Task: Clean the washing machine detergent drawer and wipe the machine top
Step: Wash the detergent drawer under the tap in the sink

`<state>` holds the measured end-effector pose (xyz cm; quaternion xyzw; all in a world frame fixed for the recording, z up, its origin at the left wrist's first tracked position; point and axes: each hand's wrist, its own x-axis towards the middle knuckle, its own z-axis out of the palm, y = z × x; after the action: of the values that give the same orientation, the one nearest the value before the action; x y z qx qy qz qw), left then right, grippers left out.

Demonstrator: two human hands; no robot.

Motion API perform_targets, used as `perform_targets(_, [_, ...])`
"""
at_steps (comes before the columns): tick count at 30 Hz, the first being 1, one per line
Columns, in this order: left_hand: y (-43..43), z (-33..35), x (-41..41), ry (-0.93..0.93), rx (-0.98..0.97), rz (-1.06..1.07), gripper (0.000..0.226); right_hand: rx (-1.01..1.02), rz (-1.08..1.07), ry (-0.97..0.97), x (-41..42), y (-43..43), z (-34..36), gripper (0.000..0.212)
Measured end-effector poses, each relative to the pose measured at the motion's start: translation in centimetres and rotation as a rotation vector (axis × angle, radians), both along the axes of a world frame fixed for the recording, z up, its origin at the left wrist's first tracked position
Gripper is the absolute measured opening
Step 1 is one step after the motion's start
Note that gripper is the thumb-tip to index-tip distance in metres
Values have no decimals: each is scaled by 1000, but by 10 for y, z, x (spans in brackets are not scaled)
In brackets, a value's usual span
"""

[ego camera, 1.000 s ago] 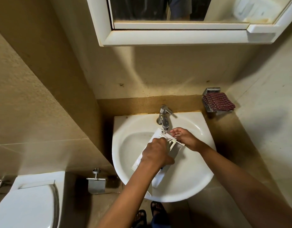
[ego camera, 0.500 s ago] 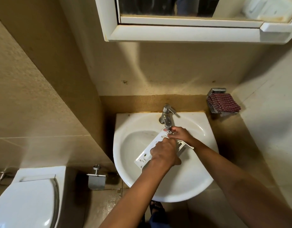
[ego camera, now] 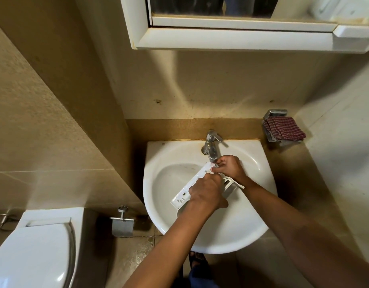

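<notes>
Hands, two, bare. Left hand (ego camera: 206, 192): fingers curled over the middle of the detergent drawer (ego camera: 184, 195), gripping it from above. Right hand (ego camera: 229, 167): grasping the drawer's far end, fingertips pinched on its edge.

Detergent drawer: white plastic, held tilted over the bowl of the washbasin (ego camera: 252, 225), its printed front panel angled towards the basin's left wall and its open compartments towards the right hand.

Tap (ego camera: 210, 144): chrome, on the basin's back rim, spout just above the right hand.

Checked cloth (ego camera: 283, 129): red and dark, folded on a metal wall holder (ego camera: 275, 114) to the right of the basin.

Mirror cabinet (ego camera: 221, 36): white-framed, on the wall above the basin.

Toilet (ego camera: 34, 246): white, lid closed, to the left of the basin.

Paper holder (ego camera: 122, 223): metal, between toilet and basin.

Sandalled foot (ego camera: 197, 258): below the basin's front edge.
</notes>
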<state>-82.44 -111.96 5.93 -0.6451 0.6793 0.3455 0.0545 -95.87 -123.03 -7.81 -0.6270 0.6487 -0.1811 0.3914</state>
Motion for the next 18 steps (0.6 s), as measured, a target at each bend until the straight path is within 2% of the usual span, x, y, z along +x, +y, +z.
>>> perform_targets(6, [5,-3,-1,1,-1,23,64,8,-80,56,12,-3,2,36])
perform_targets(9, [7,-4,-1,0,-6,41,64,88,-82,-32,16,-5,1,33])
perform_targets(14, [8,-3,2,1,-31,48,63,234,-125,-321,16,1,-1,32])
perform_targets(16, [7,-4,3,4,-32,42,63,279,-143,-345,14,1,0,33])
perform_targets(18, [7,-4,5,8,-33,35,66,265,-196,-283,12,1,-1,33])
